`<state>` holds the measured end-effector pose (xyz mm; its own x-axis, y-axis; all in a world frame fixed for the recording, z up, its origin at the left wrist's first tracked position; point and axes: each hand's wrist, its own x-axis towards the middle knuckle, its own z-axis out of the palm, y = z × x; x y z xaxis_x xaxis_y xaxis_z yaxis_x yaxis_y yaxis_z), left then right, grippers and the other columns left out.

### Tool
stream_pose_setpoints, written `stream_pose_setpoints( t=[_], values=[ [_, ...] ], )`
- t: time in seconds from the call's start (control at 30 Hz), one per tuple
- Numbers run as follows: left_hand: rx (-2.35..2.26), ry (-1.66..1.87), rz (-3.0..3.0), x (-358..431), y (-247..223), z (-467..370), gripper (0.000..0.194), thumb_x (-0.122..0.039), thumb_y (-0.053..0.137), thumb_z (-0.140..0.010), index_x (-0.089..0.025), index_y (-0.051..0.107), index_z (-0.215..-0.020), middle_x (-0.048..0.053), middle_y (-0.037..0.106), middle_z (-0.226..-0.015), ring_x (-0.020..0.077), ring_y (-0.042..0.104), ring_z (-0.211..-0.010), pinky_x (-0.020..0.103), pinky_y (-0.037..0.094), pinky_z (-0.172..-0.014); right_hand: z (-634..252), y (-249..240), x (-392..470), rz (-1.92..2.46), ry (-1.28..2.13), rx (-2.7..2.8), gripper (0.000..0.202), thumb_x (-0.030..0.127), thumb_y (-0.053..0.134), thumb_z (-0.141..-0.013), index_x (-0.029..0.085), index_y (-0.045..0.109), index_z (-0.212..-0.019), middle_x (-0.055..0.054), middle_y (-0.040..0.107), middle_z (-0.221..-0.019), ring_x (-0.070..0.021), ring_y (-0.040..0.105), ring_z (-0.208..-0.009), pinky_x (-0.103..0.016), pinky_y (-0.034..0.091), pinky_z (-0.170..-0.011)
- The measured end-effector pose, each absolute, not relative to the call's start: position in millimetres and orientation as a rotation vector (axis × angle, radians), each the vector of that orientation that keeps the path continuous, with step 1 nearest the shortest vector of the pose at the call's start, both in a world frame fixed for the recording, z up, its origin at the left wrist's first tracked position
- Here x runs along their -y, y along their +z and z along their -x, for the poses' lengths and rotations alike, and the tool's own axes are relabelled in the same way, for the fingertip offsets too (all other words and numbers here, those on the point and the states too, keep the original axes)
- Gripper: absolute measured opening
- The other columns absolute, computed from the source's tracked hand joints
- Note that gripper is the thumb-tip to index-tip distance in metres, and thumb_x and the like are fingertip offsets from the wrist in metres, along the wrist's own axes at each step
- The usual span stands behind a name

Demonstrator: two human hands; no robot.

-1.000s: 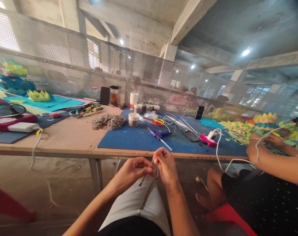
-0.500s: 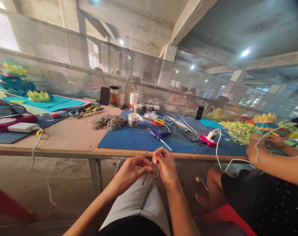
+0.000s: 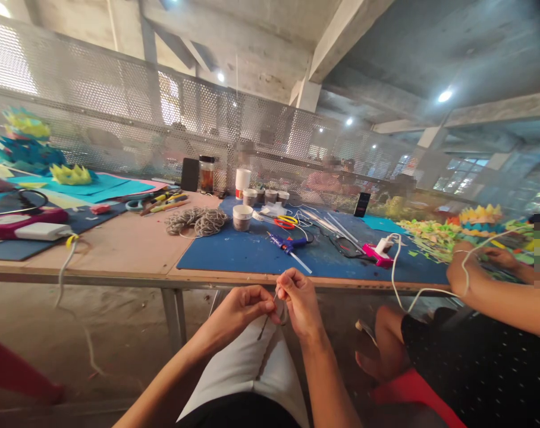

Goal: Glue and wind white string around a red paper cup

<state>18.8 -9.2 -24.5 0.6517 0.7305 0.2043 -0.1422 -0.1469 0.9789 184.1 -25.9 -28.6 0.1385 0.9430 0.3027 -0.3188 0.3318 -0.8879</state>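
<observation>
Near the middle of a blue mat [image 3: 234, 255], a pale cup [image 3: 242, 221] stood upright, its inside too shadowed to make out. Behind it were several smaller cups [image 3: 271, 196], partly hiding one another, contents unclear, and a taller white cup [image 3: 242, 178] with a red band. To their left, a clear jar [image 3: 206, 177] with a dark lid held something amber-brown. A bundle of grey-brown cord [image 3: 196, 222] lay left of the pale cup, and a blue glue gun [image 3: 288, 242] to its right.

A co-worker [image 3: 497, 300] on the right was cut off by the edge of the view.

In front of the table, above the wearer's lap, the left hand [image 3: 243, 309] and right hand [image 3: 302, 302] were close together, each with fingertips pinched on a thin strand [image 3: 263, 329]. It ran between the fingertips and hung below the left fingers; the curled fingers hid parts of it.
</observation>
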Motion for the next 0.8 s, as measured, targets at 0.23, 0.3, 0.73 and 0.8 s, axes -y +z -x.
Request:
stream_pose_setpoints(
  t=[0.23,0.3,0.73,0.8],
  values=[
    [-0.522,0.973,-1.468,1.2,-14.3,-14.0,0.028,-0.035,0.072,-0.086,-0.016,0.074,-0.107,0.009,0.075,-0.104,0.0266,0.065,-0.105,0.038,0.045,-0.097,-185.5,-31.0,27.5,0.782,1.175,1.136,0.034,0.045,0.08,-0.079,0.018,0.063,-0.068,0.006,0.053,-0.05,-0.0083,0.039,-0.049,-0.024,0.028,-0.056],
    [-0.472,0.97,-1.437,1.2,-10.9,-14.2,0.024,-0.032,0.073,-0.086,-0.018,0.075,-0.106,0.008,0.074,-0.103,0.0259,0.065,-0.104,0.038,0.045,-0.098,-184.1,-31.0,28.0,0.769,1.241,1.144,0.037,0.048,0.08,-0.077,0.018,0.061,-0.065,0.007,0.05,-0.047,-0.008,0.037,-0.048,-0.024,0.025,-0.056],
    [-0.295,0.948,-1.234,4.4,-14.4,-19.7,0.007,-0.02,0.071,-0.087,-0.014,0.074,-0.09,0.007,0.073,-0.079,0.0215,0.065,-0.079,0.04,0.047,-0.088,-178.2,-31.5,31.2,0.76,1.281,1.153,0.045,0.052,0.083,-0.072,0.02,0.055,-0.059,0.008,0.044,-0.044,-0.0095,0.034,-0.049,-0.025,0.025,-0.056],
    [-0.286,0.96,-1.209,5.1,-14.4,-21.1,0.007,-0.02,0.071,-0.088,-0.014,0.073,-0.088,0.006,0.072,-0.079,0.0203,0.064,-0.077,0.039,0.047,-0.087,-177.7,-32.4,31.4,0.758,1.266,1.146,0.043,0.051,0.083,-0.072,0.02,0.057,-0.06,0.008,0.043,-0.044,-0.0096,0.034,-0.049,-0.025,0.027,-0.056]
  ],
)
